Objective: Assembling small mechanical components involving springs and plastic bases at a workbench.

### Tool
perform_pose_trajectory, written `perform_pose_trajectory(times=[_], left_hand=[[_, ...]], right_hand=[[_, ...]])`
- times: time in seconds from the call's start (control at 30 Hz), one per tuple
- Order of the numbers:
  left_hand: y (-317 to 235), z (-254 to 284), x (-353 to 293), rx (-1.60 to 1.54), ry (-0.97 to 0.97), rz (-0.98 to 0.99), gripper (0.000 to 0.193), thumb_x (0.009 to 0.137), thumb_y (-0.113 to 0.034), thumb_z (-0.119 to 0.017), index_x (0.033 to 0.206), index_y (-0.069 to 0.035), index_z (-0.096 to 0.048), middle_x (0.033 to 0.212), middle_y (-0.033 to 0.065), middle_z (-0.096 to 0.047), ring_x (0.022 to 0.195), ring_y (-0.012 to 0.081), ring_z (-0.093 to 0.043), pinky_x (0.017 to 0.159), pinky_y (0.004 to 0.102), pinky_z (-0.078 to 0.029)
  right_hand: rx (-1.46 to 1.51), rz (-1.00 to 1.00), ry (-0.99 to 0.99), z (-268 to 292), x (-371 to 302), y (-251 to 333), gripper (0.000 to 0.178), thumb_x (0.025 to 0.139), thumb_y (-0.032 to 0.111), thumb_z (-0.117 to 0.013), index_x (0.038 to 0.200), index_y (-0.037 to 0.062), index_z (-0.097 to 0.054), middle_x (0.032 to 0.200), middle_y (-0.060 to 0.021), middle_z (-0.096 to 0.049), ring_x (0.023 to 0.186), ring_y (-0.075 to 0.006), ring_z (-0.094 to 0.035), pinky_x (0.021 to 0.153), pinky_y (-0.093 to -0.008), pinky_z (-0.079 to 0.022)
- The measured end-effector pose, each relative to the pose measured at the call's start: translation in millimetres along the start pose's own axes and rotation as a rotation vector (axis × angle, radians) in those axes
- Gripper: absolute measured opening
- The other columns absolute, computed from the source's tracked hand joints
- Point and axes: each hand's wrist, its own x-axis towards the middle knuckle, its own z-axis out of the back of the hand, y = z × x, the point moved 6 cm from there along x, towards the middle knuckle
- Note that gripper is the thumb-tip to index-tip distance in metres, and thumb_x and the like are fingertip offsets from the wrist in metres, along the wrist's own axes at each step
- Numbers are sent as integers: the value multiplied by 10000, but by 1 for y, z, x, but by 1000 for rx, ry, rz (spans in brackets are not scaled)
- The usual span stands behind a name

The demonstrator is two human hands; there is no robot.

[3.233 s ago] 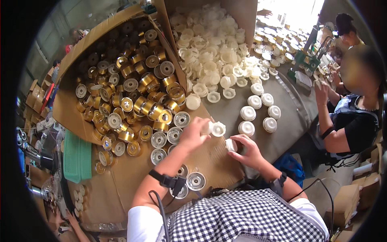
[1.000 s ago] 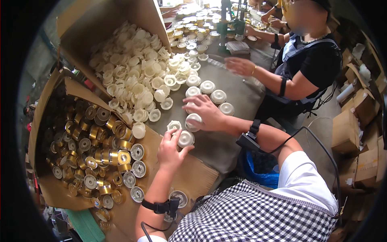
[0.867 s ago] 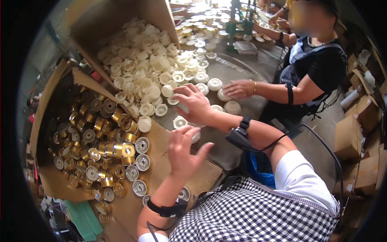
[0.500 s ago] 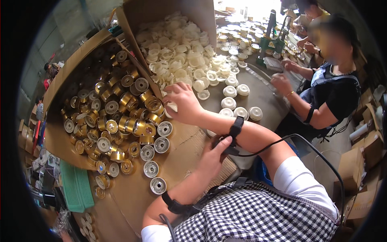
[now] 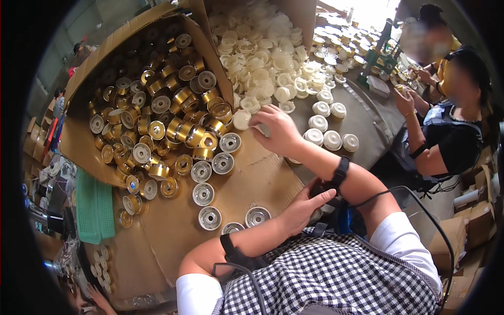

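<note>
My right hand reaches over the cardboard sheet beside the pile of translucent white plastic caps. Its fingers are curled, and a pale patch shows under them that I cannot make out. Just off its fingertips lies one flat white cap. Below my right forearm is my left hand, close to the black strap on my right wrist. The left thumb sticks out while the other fingers are hidden. Silver-faced metal cups line the cardboard, two of them next to my left forearm.
An open carton spills gold metal cups at left, with a green basket below it. White round parts stand right of my hand. A black cable hangs by my right arm. Co-workers sit at right near a green press.
The view has shifted, so the carton and piles appear higher and farther right. My right hand has drawn back from the white caps. Two metal cups by my left forearm have come into view.
</note>
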Motion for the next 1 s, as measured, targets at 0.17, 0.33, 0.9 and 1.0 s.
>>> perform_pose_trajectory(times=[0.17,0.33,0.9,1.0], left_hand=[[-41,58,-35,196,-140,6,435,1076,-231,-573,1456,-28,-512,1350,98,-626,1192,238,-654,1024,350,-513],[-154,164,-92,927,-740,-637,252,976,-158,-712,1190,-26,-700,1109,76,-734,1032,195,-696,925,368,-551],[-182,210,-67,1792,-982,-326,437,853,-348,-817,1190,-121,-657,1130,119,-624,1034,328,-652,858,446,-532],[-168,200,-62,1702,-914,-282,472,858,-397,-811,1197,-106,-658,1128,131,-608,1021,345,-649,855,449,-531]], right_hand=[[-161,123,176,33,-43,8,176,851,81,-758,1019,43,-723,888,-100,-667,868,-267,-689,788,-383,-552],[-43,216,643,-12,-117,5,425,809,261,-806,1181,84,-702,1146,-134,-654,1086,-332,-646,922,-460,-553],[-140,88,659,-23,-109,-40,836,706,242,-875,1448,98,-518,1387,-172,-544,1299,-389,-493,1131,-488,-434],[-161,11,657,-18,-98,-33,823,736,239,-874,1454,65,-512,1396,-193,-534,1325,-381,-484,1139,-477,-433]])
